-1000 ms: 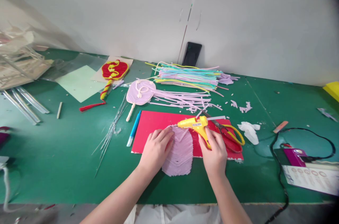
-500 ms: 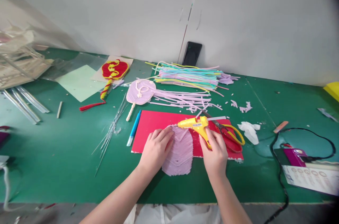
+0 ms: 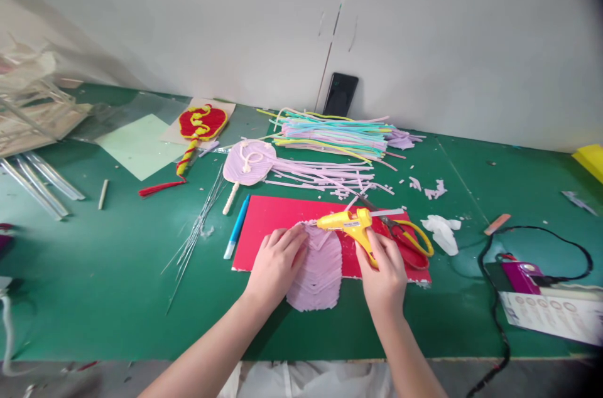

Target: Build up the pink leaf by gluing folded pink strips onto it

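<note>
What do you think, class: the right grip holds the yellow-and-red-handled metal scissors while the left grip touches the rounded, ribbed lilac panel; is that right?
Not quite: the head view shows the right grip holding a yellow plastic glue gun, not the scissors. The left grip does touch the lilac panel.

black phone (image 3: 342,95) leaning on grey wall (image 3: 188,21) | pale green sheet (image 3: 141,147) lying flat | crumpled white tissue (image 3: 443,235)
</note>
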{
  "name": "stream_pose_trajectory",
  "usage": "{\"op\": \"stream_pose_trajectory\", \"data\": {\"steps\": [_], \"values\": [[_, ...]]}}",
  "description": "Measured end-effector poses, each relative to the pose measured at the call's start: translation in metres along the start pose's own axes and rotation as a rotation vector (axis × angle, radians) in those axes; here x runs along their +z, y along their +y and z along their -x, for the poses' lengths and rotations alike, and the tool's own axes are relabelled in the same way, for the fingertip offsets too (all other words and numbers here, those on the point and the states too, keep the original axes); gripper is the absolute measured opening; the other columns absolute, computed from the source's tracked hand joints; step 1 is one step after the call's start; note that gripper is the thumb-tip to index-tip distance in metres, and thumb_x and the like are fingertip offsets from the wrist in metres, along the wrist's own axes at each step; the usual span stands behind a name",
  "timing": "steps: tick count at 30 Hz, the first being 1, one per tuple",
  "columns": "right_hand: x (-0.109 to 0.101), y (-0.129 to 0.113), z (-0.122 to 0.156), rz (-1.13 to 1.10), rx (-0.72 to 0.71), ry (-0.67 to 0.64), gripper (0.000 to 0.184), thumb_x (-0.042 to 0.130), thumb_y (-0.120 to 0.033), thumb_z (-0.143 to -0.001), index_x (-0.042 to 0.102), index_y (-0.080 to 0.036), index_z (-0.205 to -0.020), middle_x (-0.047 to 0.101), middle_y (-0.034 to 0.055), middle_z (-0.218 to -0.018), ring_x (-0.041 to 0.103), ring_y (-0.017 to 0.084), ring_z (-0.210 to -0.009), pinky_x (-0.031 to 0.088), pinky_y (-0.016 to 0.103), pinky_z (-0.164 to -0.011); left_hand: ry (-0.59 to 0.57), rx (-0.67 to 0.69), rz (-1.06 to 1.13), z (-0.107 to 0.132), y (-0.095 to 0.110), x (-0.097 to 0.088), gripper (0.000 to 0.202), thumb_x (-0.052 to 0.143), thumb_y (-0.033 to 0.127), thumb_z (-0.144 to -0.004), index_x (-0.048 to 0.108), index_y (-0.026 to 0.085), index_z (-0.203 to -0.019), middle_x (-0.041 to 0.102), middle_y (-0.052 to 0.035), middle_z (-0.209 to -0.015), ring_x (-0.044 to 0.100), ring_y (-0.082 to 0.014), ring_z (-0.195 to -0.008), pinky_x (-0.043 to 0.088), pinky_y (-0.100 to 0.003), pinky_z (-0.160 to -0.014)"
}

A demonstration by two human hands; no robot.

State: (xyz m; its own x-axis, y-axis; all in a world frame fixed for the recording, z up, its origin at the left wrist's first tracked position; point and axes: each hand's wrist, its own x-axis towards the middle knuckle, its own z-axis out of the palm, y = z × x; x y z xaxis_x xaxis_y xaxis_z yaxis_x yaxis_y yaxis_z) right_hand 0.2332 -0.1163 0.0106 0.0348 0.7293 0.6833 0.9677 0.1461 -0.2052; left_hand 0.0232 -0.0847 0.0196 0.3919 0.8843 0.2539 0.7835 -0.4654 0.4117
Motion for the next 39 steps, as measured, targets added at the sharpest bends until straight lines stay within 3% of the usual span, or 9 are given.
{"op": "stream_pose_trajectory", "data": {"steps": [39], "values": [[-0.003,0.013,0.005,0.002,0.046,0.023,0.039,0.057,-0.018,-0.085,0.056,-0.02,-0.124,0.063,0.0085,-0.093,0.063,0.019,-0.085,0.053,0.03,-0.078,0.018,0.015,-0.001,0.0,-0.002,0.002,0.026,0.048,0.025,-0.091,0.063,0.021,-0.111,0.063,-0.0058,-0.122,0.057,-0.0214,-0.098,0.048,-0.038,-0.083]]}}
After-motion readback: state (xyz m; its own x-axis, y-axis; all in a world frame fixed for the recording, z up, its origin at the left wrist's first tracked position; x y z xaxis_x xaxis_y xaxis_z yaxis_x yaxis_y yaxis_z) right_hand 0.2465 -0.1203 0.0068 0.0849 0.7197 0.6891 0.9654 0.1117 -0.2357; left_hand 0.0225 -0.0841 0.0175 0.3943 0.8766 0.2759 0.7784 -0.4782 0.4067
